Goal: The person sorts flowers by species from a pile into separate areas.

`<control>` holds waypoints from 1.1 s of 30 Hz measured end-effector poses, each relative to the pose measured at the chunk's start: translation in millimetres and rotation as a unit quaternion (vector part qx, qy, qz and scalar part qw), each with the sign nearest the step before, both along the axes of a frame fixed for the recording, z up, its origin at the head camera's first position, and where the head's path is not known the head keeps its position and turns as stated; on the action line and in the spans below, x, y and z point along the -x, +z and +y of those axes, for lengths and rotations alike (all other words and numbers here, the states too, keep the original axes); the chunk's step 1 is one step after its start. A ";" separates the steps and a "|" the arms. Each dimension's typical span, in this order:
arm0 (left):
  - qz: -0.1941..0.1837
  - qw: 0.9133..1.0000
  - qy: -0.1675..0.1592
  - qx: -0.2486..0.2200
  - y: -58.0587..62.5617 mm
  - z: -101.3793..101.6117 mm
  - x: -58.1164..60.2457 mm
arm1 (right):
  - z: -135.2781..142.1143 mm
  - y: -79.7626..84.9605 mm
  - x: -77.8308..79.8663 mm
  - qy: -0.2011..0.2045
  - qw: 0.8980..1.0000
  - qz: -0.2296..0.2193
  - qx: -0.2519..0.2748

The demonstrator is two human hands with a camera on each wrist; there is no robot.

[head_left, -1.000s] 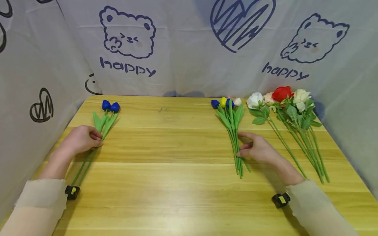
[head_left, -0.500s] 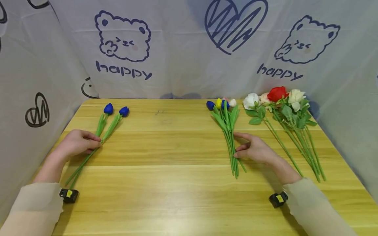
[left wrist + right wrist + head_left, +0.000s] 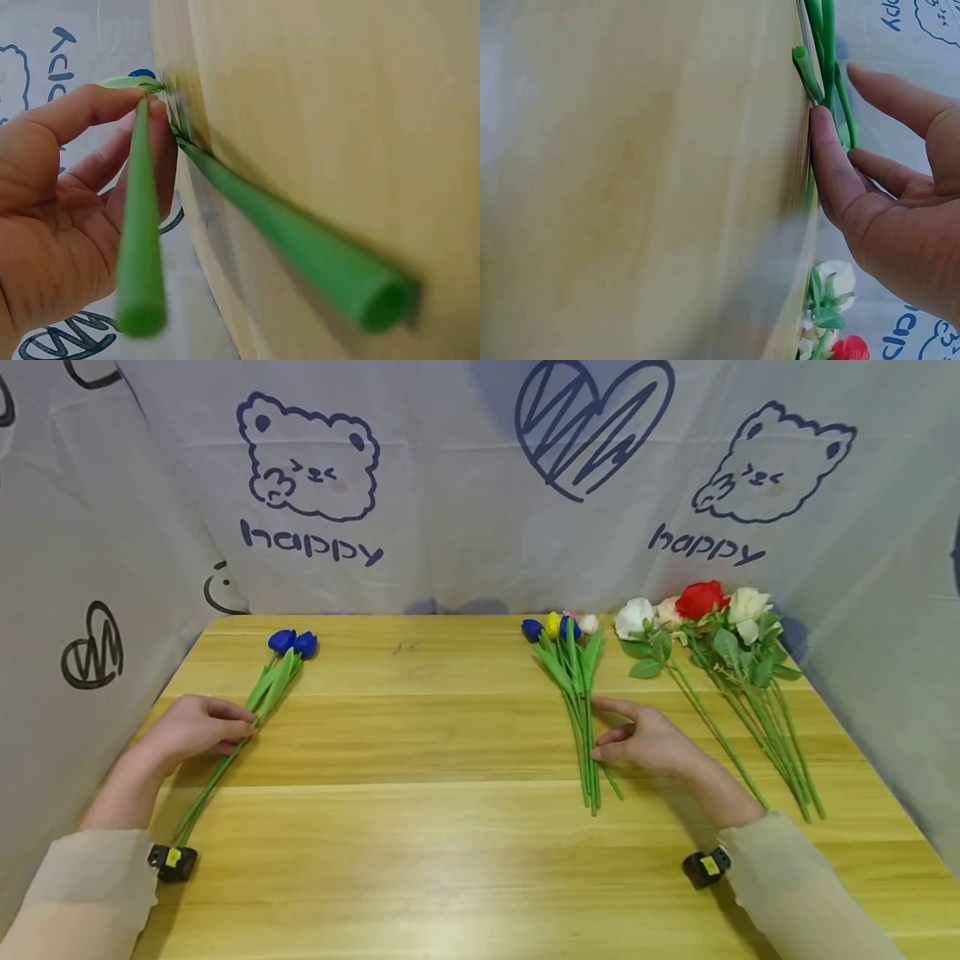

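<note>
Two blue tulips point(image 3: 305, 645) lie side by side on the left of the wooden table point(image 3: 450, 860), blooms pointing away. My left hand point(image 3: 201, 727) pinches one green stem point(image 3: 141, 240) between thumb and fingertips; a second stem point(image 3: 277, 217) rests on the wood beside it. On the right lies a bunch of tulips point(image 3: 577, 672) with blue, yellow, pink and pale blooms. My right hand point(image 3: 647, 739) is at the bunch's right side, with straight, spread fingertips against its stems point(image 3: 826, 52). In the right wrist view the thumb stands apart from those stems.
Several roses lie at the back right: a white rose point(image 3: 634, 618), a red rose point(image 3: 702, 600) and a cream rose point(image 3: 748, 606) among them. A printed cloth point(image 3: 442, 510) hangs behind the table and along its sides. Each wrist wears a small black camera point(image 3: 173, 862).
The two blue tulip blooms on the left first spread apart, then came together again. My left hand shifted slightly nearer. My right hand stays beside the tulip bunch.
</note>
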State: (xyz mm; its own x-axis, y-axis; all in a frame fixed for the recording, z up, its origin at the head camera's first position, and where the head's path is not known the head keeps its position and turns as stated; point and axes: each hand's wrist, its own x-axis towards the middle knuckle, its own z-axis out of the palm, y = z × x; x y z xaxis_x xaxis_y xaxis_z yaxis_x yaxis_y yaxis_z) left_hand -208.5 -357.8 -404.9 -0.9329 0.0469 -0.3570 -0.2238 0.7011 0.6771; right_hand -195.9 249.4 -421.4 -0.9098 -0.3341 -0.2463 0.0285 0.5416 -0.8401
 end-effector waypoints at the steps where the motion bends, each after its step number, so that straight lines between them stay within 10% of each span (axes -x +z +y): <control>1: 0.000 1.000 0.002 -0.001 0.4 -0.1 -0.5 | 0.2 0.7 -0.6 -0.003 1.000 -0.002 0.000; 8: 0.020 0.999 -0.004 -0.037 10.7 11.4 -2.4 | 1.9 9.7 -9.5 -0.035 0.999 -0.014 0.010; 15: 0.060 0.989 0.013 -0.134 24.1 67.0 6.9 | -4.6 20.5 -14.8 -0.086 0.995 0.027 0.033; 23: 0.077 0.953 0.021 -0.292 29.8 169.1 19.4 | -42.3 27.0 -24.4 -0.115 0.980 0.086 0.135; 33: 0.067 0.907 0.000 -0.415 25.2 279.5 19.1 | -86.3 24.0 -40.0 -0.024 0.968 0.023 0.250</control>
